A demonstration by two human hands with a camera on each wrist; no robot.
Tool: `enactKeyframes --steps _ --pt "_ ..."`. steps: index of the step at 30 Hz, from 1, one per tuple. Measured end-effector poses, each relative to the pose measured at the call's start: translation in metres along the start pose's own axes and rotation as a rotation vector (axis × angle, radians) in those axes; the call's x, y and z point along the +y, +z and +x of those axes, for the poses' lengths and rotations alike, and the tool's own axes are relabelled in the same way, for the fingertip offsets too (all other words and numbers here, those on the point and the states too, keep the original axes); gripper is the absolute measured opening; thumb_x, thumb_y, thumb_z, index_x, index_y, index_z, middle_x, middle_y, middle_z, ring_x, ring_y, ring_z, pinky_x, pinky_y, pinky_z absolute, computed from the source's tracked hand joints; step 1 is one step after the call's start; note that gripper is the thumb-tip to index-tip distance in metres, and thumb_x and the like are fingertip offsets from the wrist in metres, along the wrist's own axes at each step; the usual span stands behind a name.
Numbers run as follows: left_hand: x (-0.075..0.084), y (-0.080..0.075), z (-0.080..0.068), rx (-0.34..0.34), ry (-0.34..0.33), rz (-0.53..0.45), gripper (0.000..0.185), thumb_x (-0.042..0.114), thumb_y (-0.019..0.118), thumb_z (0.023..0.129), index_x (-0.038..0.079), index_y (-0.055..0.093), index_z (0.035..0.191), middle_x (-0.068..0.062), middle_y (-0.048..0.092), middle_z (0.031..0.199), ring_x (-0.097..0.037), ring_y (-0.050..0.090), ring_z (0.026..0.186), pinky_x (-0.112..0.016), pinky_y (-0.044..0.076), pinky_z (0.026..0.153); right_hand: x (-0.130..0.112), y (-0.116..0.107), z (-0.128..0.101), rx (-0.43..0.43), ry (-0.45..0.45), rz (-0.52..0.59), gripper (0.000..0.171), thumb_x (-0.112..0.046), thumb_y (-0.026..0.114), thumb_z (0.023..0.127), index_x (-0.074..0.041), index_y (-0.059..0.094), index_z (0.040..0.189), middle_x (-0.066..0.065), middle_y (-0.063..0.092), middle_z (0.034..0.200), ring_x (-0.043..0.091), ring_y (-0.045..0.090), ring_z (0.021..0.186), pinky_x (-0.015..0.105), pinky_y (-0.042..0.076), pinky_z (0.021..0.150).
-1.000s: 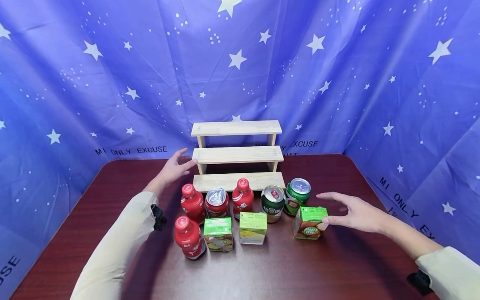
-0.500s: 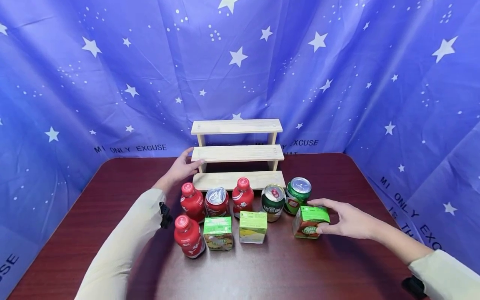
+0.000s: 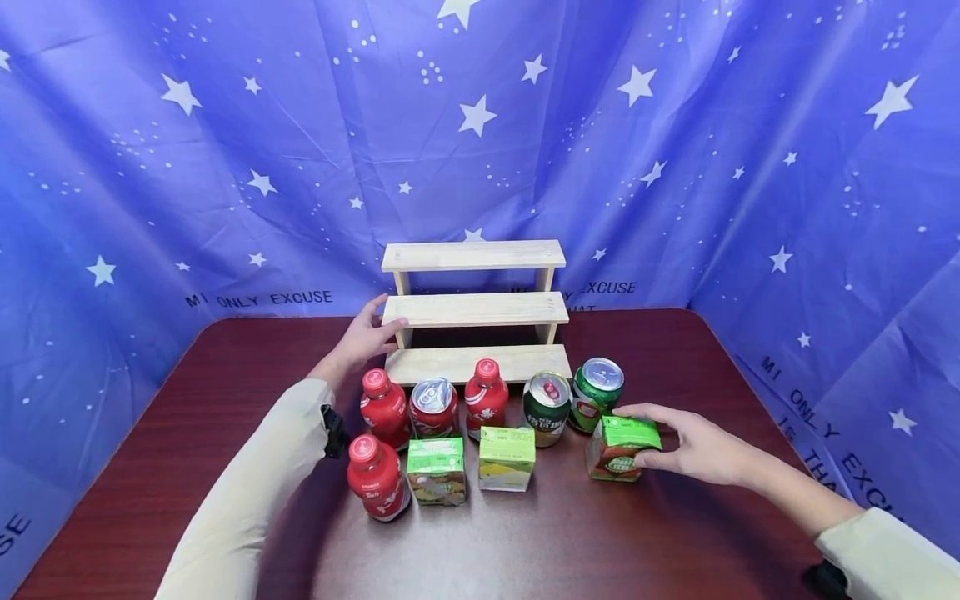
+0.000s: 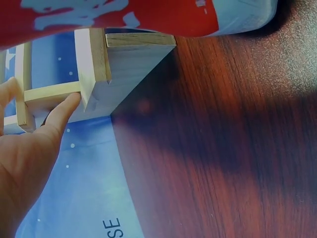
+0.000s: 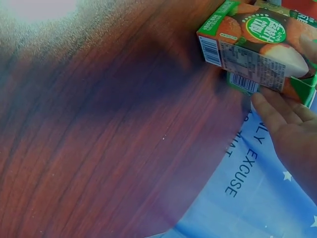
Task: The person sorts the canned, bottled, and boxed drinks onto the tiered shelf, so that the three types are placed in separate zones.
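The right hand (image 3: 697, 450) is gripping the carton (image 3: 619, 448), thumb low on its near side and fingers curled over the top, so the box is pinched from 2 faces. It is sitting on the table (image 3: 600, 533), just beside a green can (image 3: 596, 392) and apart from the other 2 cartons. The left hand (image 3: 365, 337) is steadying the rack (image 3: 474, 310), fingers laid on the left end of the middle shelf; whether they are curling under it is hard to tell.
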State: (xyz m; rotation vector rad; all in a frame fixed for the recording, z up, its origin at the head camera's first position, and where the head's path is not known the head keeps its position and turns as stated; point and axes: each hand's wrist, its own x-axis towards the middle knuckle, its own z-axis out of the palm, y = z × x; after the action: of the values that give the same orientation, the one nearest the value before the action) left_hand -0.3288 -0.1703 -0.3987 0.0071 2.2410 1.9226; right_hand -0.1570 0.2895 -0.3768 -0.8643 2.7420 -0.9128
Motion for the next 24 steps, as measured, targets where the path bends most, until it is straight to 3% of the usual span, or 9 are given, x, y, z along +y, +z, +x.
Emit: enactKeyframes --steps 17,24 --pt "-0.0017 -0.0014 0.0005 -0.005 -0.023 -0.030 0.076 0.013 0.055 0.094 0.016 0.005 0.152 -0.029 0.028 0.144 -0.039 0.037 0.131 -0.054 0.044 0.101 0.0035 0.0031 0.0009 0.002 0.030 0.138 0.043 -0.019 0.071 0.083 -0.010 0.055 0.122 0.001 0.064 0.100 -0.002 0.059 0.087 0.019 0.053 0.069" --pt "-0.0005 0.0000 0.0023 -0.009 -0.018 -0.010 0.076 0.013 0.054 0.095 0.016 0.004 0.152 -0.031 0.031 0.141 -0.041 0.040 0.129 -0.052 0.047 0.098 0.0037 0.0036 -0.0004 0.029 0.017 0.099 0.041 -0.019 0.070 0.084 -0.011 0.057 0.121 -0.001 0.065 0.101 -0.003 0.059 0.088 0.018 0.053 0.070"
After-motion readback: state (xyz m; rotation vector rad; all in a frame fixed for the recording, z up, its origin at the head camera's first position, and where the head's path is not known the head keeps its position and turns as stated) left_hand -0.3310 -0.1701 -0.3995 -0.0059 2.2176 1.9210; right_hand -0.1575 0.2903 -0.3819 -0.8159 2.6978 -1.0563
